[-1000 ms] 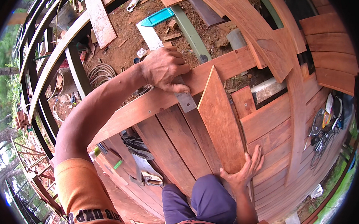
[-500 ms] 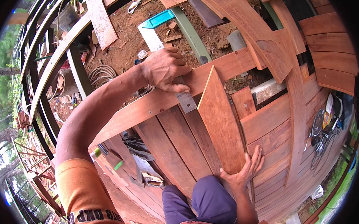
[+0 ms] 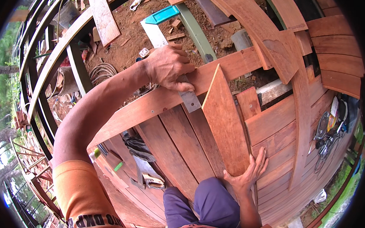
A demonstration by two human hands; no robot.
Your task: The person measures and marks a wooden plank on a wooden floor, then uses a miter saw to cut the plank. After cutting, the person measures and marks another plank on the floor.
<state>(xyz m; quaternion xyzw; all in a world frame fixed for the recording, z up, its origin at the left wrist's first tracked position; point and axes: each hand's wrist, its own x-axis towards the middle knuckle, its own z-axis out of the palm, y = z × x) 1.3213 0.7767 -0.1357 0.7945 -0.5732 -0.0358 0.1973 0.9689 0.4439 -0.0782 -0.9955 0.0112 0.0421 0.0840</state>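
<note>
My left hand [image 3: 170, 68] is closed around the metal blade of a try square [image 3: 191, 101] with a teal handle. The blade crosses a long reddish wooden rail [image 3: 127, 114], and its holed end sticks out past my thumb. Just right of that end lies a wooden board [image 3: 226, 128] with an angled, pale-cut tip resting over the rail. At the board's near end my right hand [image 3: 248, 172] presses with thumb and fingers spread, the thumb at its left edge and the fingers to its right.
A handsaw [image 3: 153, 180] and dark gloves [image 3: 138, 147] lie left of my knees. Deck planks [image 3: 273, 150] spread at right, with tools and cables [image 3: 325, 128] beyond. Past the rail, green metal beams [image 3: 196, 32] span bare soil with offcuts and a coiled hose [image 3: 103, 72].
The view has shifted slightly. Both hands, the try square and the board keep the same places relative to each other.
</note>
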